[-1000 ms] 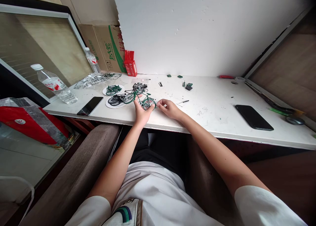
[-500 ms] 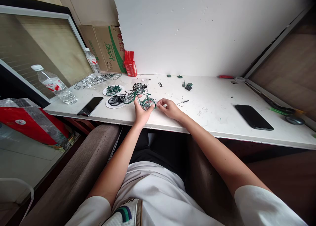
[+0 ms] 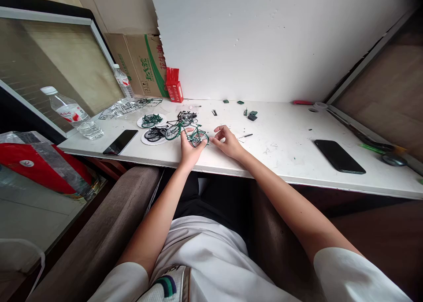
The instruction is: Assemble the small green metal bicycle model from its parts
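A small green model bicycle (image 3: 185, 132) stands on the white table (image 3: 284, 152) near its front edge. My left hand (image 3: 189, 149) grips the bicycle at its frame and rear wheel. My right hand (image 3: 228, 144) is just to the right of the rear wheel, its fingers spread and the fingertips at the wheel's edge. Other model bicycles lie on two white discs (image 3: 152, 135) to the left.
A black phone (image 3: 120, 141) lies left of the bicycles, another phone (image 3: 339, 156) at the right. Two water bottles (image 3: 72, 113), a cardboard box (image 3: 142, 64), a red carton (image 3: 174, 86), plastic part frames (image 3: 128, 106) and small green parts (image 3: 251, 114) sit around the back.
My right hand's fingers have opened and lifted slightly beside the rear wheel. My left hand and the bicycle have stayed in place.
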The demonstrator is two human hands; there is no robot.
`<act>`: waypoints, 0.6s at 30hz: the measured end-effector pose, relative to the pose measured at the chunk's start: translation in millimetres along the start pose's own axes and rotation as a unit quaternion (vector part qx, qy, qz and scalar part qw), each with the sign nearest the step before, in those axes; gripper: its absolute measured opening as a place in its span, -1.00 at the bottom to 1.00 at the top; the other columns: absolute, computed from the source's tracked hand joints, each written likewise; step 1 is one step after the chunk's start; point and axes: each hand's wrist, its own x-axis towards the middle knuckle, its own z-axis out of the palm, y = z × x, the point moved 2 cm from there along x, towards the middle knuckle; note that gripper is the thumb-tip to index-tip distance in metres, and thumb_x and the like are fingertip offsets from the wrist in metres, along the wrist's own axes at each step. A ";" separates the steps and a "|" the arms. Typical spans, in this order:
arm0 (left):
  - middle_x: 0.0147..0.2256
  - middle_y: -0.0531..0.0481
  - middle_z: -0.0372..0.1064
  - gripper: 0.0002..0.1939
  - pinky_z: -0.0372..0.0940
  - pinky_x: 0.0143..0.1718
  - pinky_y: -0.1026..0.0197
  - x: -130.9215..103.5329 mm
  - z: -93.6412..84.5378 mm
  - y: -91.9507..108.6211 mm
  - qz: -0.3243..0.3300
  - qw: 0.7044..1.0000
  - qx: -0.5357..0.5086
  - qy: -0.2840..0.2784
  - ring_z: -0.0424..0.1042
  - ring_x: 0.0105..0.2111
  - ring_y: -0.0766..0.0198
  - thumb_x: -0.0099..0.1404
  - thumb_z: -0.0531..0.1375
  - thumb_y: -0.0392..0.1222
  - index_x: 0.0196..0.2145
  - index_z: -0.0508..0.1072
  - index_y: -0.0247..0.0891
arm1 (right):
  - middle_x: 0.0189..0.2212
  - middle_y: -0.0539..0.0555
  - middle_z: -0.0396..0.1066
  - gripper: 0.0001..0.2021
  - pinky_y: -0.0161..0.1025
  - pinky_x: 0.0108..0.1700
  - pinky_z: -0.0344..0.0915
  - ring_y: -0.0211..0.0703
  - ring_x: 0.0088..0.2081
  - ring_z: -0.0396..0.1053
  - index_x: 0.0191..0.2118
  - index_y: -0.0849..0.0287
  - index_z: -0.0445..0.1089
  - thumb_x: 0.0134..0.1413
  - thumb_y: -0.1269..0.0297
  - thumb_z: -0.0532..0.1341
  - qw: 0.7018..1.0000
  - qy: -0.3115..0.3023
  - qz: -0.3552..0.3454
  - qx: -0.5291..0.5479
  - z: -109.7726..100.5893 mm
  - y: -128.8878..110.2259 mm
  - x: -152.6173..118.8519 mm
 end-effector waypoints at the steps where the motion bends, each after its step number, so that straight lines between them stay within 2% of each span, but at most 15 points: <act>1: -0.12 -0.04 0.48 -0.31 0.49 -0.01 0.09 -0.2 0.8 1.3 -0.010 1.000 -0.019 0.001 0.57 -0.18 0.23 0.15 0.47 -0.17 0.10 0.19 -0.12 | -0.33 0.01 0.42 -0.52 -0.10 -0.13 0.36 -0.07 -0.27 0.42 0.00 0.05 0.24 0.20 -0.15 0.36 1.000 0.008 0.008 -0.004 -0.4 1.8 0.5; 5: -0.16 -0.01 0.51 -0.28 0.49 -0.03 0.12 -0.4 2.5 3.9 -0.026 0.998 -0.053 0.000 0.59 -0.20 0.25 0.09 0.49 -0.19 0.08 0.20 -0.11 | -0.34 0.03 0.45 -0.52 -0.10 -0.17 0.35 -0.07 -0.29 0.40 -0.10 0.06 0.30 0.19 -0.22 0.36 0.998 0.028 0.041 -0.034 -1.8 4.9 2.2; 8: -0.16 -0.01 0.52 -0.26 0.50 -0.04 0.10 0.0 2.9 3.7 -0.025 0.998 -0.061 -0.009 0.60 -0.21 0.22 0.08 0.50 -0.19 0.09 0.19 -0.12 | -0.28 0.09 0.50 -0.57 -0.11 -0.16 0.36 -0.07 -0.26 0.42 -0.22 0.09 0.37 0.24 -0.22 0.30 0.999 0.015 0.028 -0.037 -1.3 0.4 2.3; 11: -0.16 -0.02 0.52 -0.24 0.50 -0.04 0.10 0.4 3.4 3.3 -0.026 0.997 -0.064 -0.020 0.61 -0.20 0.21 0.06 0.50 -0.22 0.10 0.18 -0.12 | -0.28 0.09 0.53 -0.62 -0.12 -0.17 0.36 -0.08 -0.26 0.43 -0.22 0.11 0.41 0.30 -0.16 0.26 0.999 0.005 0.002 -0.036 -0.7 -6.7 1.2; 18: -0.19 -0.02 0.53 -0.30 0.48 -0.07 0.13 0.0 4.0 2.4 -0.040 0.997 -0.053 -0.038 0.60 -0.23 0.23 0.06 0.47 -0.26 0.07 0.23 -0.14 | -0.34 0.07 0.53 -0.81 -0.15 -0.20 0.36 -0.10 -0.31 0.45 -0.22 0.13 0.46 0.27 0.11 0.29 0.997 0.017 -0.032 -0.075 -3.3 -14.6 -1.5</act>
